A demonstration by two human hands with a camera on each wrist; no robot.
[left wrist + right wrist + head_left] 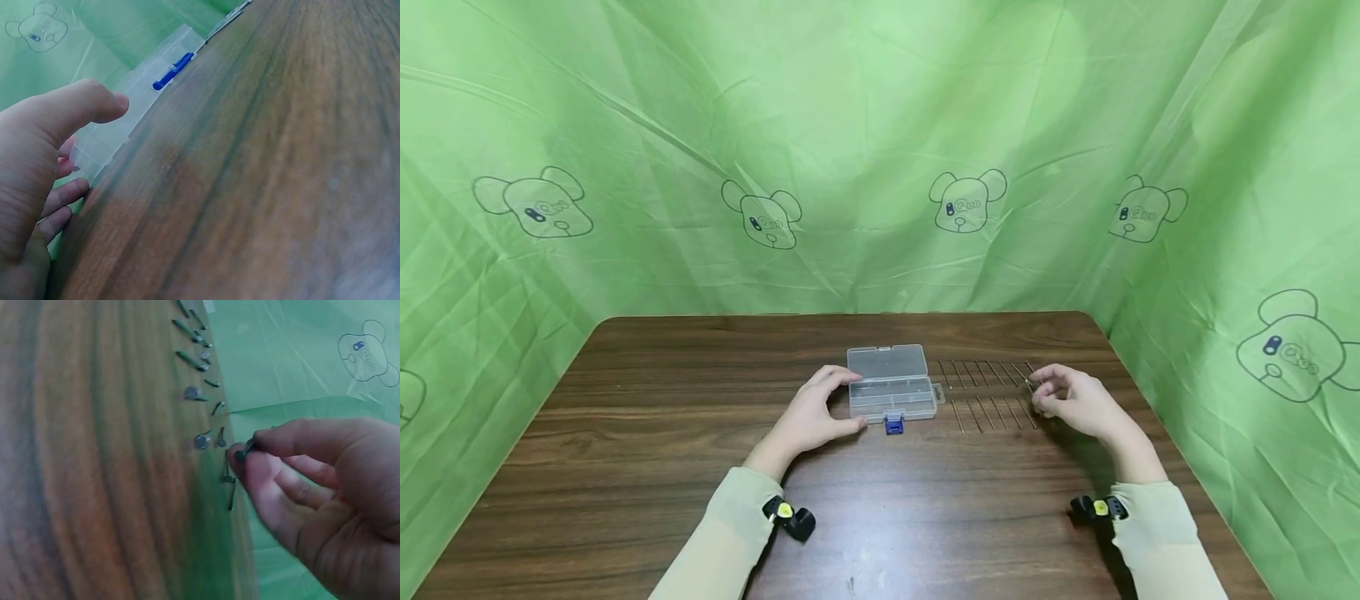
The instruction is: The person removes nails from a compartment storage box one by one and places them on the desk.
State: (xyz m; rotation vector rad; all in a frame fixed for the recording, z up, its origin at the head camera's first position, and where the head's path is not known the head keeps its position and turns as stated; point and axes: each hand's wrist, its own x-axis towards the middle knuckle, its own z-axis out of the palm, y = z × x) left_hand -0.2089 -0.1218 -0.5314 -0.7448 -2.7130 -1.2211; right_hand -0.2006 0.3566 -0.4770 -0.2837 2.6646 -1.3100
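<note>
A clear plastic compartment box (pixel 904 387) lies on the table with its lid (pixel 887 362) folded back and its blue latch (pixel 893 426) hanging at the front. My left hand (pixel 811 418) grips the box's left end, thumb at the front wall and fingers toward the hinge side. To the right of the box, thin metal nails (pixel 958 417) are laid out in two rows. At the right end of these rows, my right hand (pixel 1078 406) pinches one nail (pixel 245 452) between thumb and index finger. Its other fingers are curled beneath in the right wrist view.
The brown wooden table (pixel 647 433) has its back edge against a green curtain (pixel 865 258) printed with mouse heads. The curtain also closes off both sides. A clear hanging tab (pixel 938 393) juts from the box's right end, close to the nails.
</note>
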